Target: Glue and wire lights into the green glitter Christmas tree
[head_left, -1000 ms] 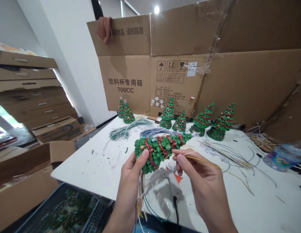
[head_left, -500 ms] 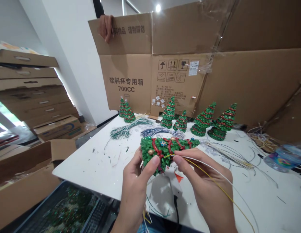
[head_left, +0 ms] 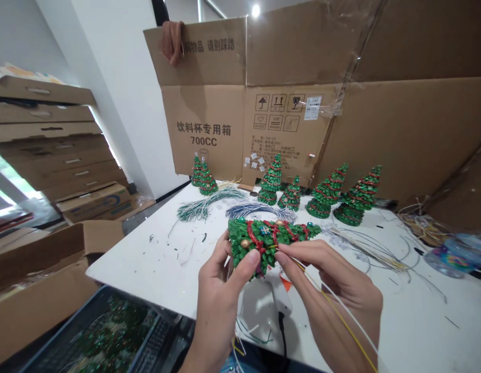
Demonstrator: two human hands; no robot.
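A small green model Christmas tree (head_left: 269, 235), with red garland, gold balls and a blue gift piece, lies on its side above the table. My left hand (head_left: 220, 295) grips its wide base end, thumb on the near side. Close to the tree's middle, my right hand (head_left: 337, 290) pinches a yellow cord (head_left: 351, 331) and a white cord (head_left: 347, 310) between thumb and forefinger. Both cords trail across the right palm toward the lower right. A short yellow tip shows at the garland; whether it is fixed there I cannot tell.
Several finished-looking trees (head_left: 270, 181) stand along the back of the white table (head_left: 147, 269). Green cord (head_left: 201, 207) and blue cord (head_left: 251, 211) bundles lie before them. Cardboard (head_left: 209, 109) walls the back, where another person's hand (head_left: 172, 44) hangs over. An open box (head_left: 38, 311) stands left.
My right hand has turned slightly and shifted right. The two cords, earlier spread in wider arcs, now run closer together and straighter. The tree stays in my left hand.
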